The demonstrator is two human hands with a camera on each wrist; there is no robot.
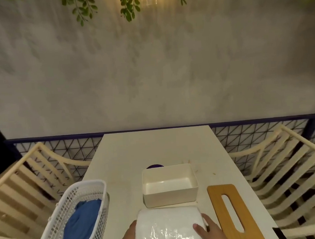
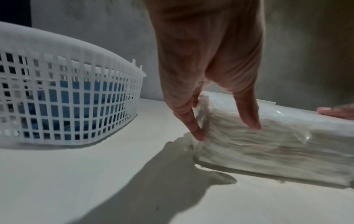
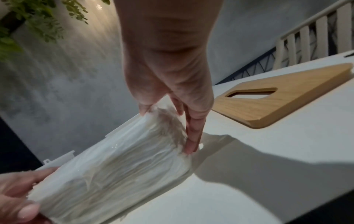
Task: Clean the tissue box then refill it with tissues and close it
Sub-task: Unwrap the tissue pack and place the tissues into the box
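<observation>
A plastic-wrapped tissue pack (image 1: pixel 168 228) lies lengthwise at the table's near edge, held between both hands. My left hand (image 1: pixel 130 233) grips its left end, fingers down the end face and thumb on the near side (image 2: pixel 227 131). My right hand (image 1: pixel 203 223) grips the right end, thumb on top and fingers down the end (image 3: pixel 166 128). In the left wrist view the pack (image 2: pixel 268 144) seems slightly raised, with shadow beneath it. Just behind it stands the open, empty white tissue box (image 1: pixel 169 185). Its wooden lid (image 1: pixel 232 213) with a slot lies flat to the right.
A white mesh basket (image 1: pixel 55 236) holding a blue cloth (image 1: pixel 83 219) sits at the left, close to my left hand. A dark purple round object (image 1: pixel 155 165) peeks out behind the box. Slatted chairs flank the table (image 1: pixel 155 147).
</observation>
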